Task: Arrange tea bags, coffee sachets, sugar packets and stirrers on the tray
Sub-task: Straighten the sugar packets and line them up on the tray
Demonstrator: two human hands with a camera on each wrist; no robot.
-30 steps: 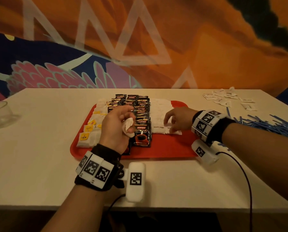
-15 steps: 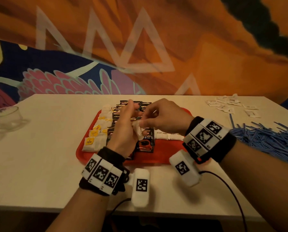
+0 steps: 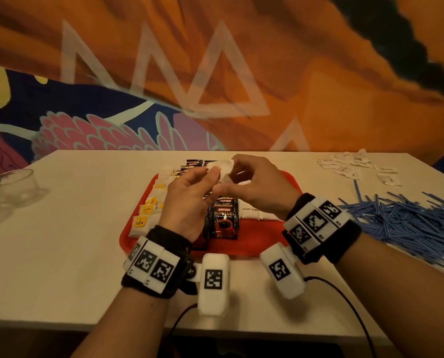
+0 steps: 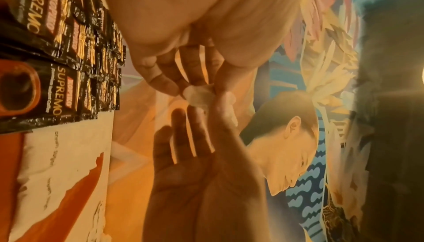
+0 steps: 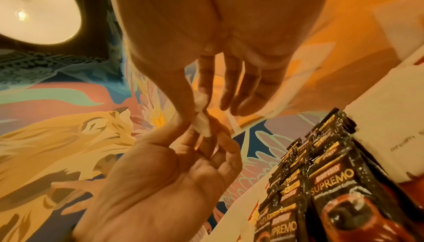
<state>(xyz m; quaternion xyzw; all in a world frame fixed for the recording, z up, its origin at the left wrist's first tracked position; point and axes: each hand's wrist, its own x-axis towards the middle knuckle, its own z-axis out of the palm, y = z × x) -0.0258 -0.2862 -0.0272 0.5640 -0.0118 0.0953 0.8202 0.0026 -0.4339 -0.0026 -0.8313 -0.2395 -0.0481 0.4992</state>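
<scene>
Sugar packets (image 3: pixel 222 167), orientation unclear, pinched between left hand (image 3: pixel 189 202) and right hand (image 3: pixel 257 187); sachets (image 3: pixel 224 218) read "KOPIKO SUPREMO".

I see the tray (image 3: pixel 267 250) mid-table (image 3: pixel 60 267), tea bags (image 3: pixel 143 218) in its left column, coffee sachets (image 3: pixel 224 218) down the middle, sugar packets (image 3: pixel 254 213) on its right part. Loose packets (image 3: pixel 355 166) lie far right on the table, the stirrers (image 3: pixel 401 218) heaped nearer than them, a glass bowl (image 3: pixel 11 187) at far left. Both hands, left hand (image 3: pixel 189 200) and right hand (image 3: pixel 257 187), meet above the tray, a small packet (image 3: pixel 222 167) between them.
</scene>
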